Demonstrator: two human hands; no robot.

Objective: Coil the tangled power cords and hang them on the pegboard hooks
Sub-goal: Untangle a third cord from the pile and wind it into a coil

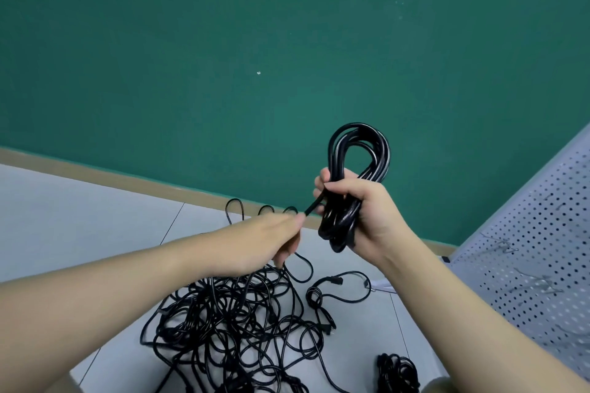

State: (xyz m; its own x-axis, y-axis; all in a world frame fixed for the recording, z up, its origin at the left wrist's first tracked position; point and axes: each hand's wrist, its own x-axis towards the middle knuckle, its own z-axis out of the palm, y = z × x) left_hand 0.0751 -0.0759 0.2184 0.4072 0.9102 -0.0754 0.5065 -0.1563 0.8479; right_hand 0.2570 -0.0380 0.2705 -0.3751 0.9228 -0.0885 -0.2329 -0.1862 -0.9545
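the landmark here is the tangled pile of black cords (236,325), sprawled on the pale grey tiled floor (64,217) with thin dark grout lines running through it. left of the pile the tiles lie bare up to a tan baseboard (95,174), and above that a flat green wall (223,41) fills the upper view, with a tiny white speck (258,73) on it.

directly above the pile, the left hand (271,241) pinches the free end of a black cord between thumb and fingertips, the other fingers curled under. that strand runs taut up and to the right into the coiled cord (351,188), a bundle of loops that the right hand (360,210) grips around its middle, fingers wrapped tight; the loops stand upright above the fist and hang below it, above and right of the pile.

low and right of the pile, a smaller bundle of black cord (397,372) rests on the tiles. furthest right stands a grey perforated pegboard (542,249) with several wire hooks (501,244) on it.
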